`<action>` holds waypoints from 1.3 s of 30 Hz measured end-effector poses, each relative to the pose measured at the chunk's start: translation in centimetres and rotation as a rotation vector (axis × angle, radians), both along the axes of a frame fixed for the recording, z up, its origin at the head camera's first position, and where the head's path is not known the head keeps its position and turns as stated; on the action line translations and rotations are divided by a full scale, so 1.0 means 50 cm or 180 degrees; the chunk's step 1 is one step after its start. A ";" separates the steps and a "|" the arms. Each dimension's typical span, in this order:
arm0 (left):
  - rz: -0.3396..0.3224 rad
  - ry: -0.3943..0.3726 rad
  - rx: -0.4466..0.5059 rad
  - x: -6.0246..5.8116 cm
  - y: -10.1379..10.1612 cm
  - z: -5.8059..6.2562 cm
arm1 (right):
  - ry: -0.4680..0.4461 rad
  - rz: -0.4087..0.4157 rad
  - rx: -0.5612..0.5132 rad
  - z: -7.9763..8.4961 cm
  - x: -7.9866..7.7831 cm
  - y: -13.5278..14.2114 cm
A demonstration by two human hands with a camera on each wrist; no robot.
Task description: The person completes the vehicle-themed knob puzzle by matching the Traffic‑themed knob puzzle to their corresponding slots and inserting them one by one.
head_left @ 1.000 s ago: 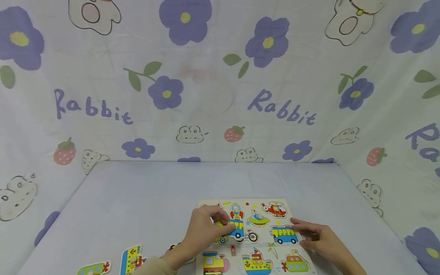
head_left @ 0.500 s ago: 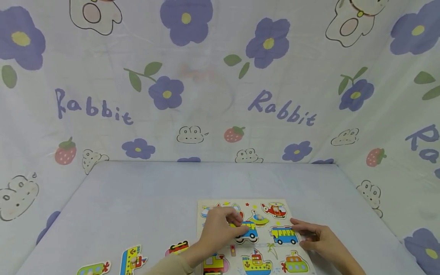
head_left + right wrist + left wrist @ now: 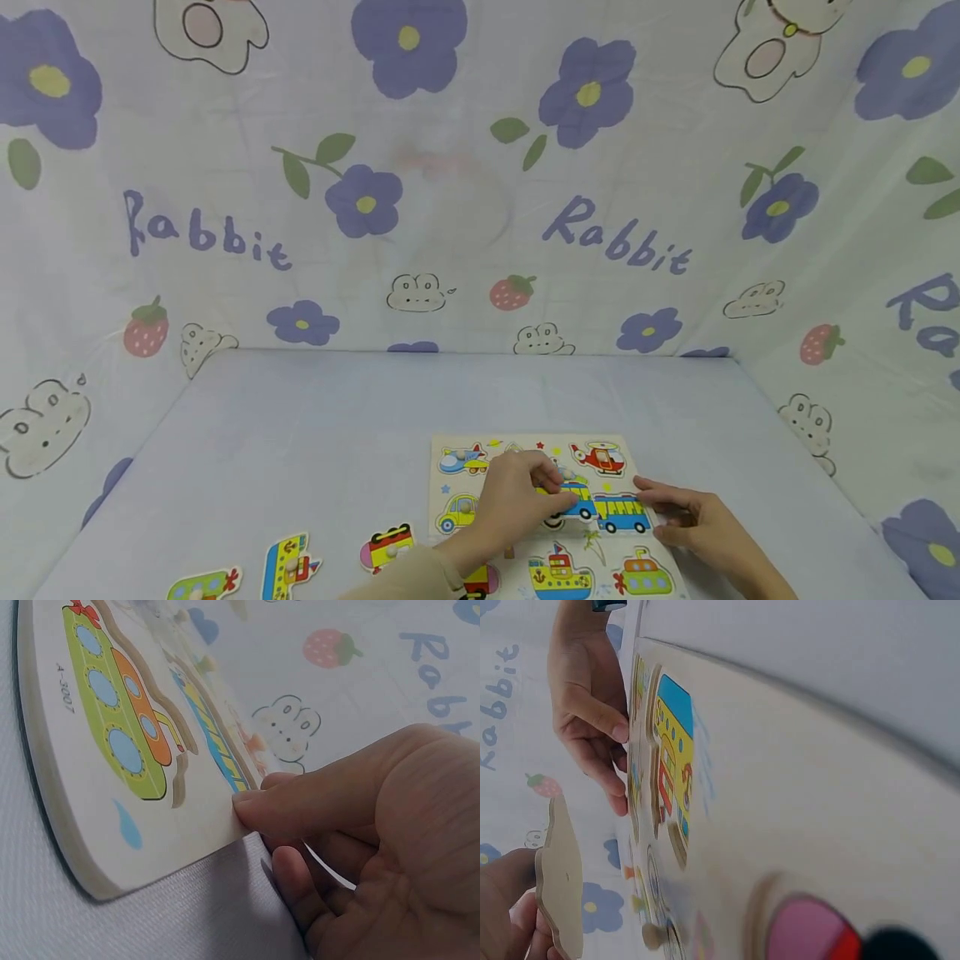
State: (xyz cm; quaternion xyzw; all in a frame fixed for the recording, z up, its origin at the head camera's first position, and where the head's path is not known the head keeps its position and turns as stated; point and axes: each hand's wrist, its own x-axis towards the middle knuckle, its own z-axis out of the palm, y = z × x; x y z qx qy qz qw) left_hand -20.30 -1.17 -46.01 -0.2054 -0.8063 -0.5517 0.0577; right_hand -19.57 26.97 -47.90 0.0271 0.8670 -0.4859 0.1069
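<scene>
The left hand's fingers [image 3: 558, 502] pinch a bus piece [image 3: 581, 502]. I can't tell if they have hold of a knob. The piece is up off the board [image 3: 765, 765], and the left wrist view shows its plain wooden back. The bus is long from side to side. A painted bus [image 3: 624, 512] sits in its hollow just right of those fingers and a little closer to the person, and it is long the same way.

The right hand's fingers [image 3: 251, 810] are apart and a bit bent, and they touch the board's edge beside the painted bus. They are the nearer ones to it, but the left ones have the piece.

Up and right of the left fingers is a red helicopter [image 3: 602, 458]. To their left, on the board, are a plane [image 3: 462, 461] and a yellow car [image 3: 456, 513].

Farther left, on the tabletop [image 3: 300, 450], lie a train piece [image 3: 387, 546], a boat piece [image 3: 285, 567] and a green submarine piece [image 3: 202, 586].
</scene>
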 end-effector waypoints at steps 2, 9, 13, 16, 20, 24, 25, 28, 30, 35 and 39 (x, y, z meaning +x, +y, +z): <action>0.0013 -0.0042 -0.0035 -0.001 0.013 0.000 | -0.0002 0.0009 -0.0017 0.000 0.000 0.001; -0.0022 -0.0189 0.0249 -0.009 0.054 -0.008 | 0.0032 0.0125 -0.0034 0.002 0.001 0.004; 0.0056 -0.0287 0.0233 -0.014 0.075 -0.015 | 0.0054 0.0197 -0.0054 0.004 0.000 0.007; 0.0118 -0.0367 0.0101 -0.014 0.087 -0.019 | 0.0067 0.0234 -0.0092 0.004 0.000 0.009; 0.0242 -0.0377 -0.0096 -0.014 0.097 -0.025 | 0.0079 0.0228 -0.0099 0.005 0.000 0.009; 0.0363 -0.0374 -0.0309 -0.015 0.100 -0.030 | 0.0085 0.0195 -0.0063 0.005 0.000 0.007; 0.0378 -0.0391 -0.0354 -0.015 0.099 -0.030 | 0.0082 0.0189 -0.0062 0.005 0.000 0.006; 0.0401 -0.0445 -0.0475 -0.015 0.098 -0.028 | 0.0079 0.0174 -0.0046 0.006 0.000 0.005; 0.0389 -0.0464 -0.0540 -0.015 0.097 -0.027 | 0.0072 0.0169 -0.0045 0.006 0.000 0.004; 0.0303 -0.0469 -0.0596 -0.015 0.096 -0.026 | 0.0052 0.0168 -0.0057 0.006 0.000 0.002; 0.0213 -0.0562 -0.0478 -0.017 0.102 -0.029 | 0.0019 0.0157 -0.0077 0.004 -0.001 0.004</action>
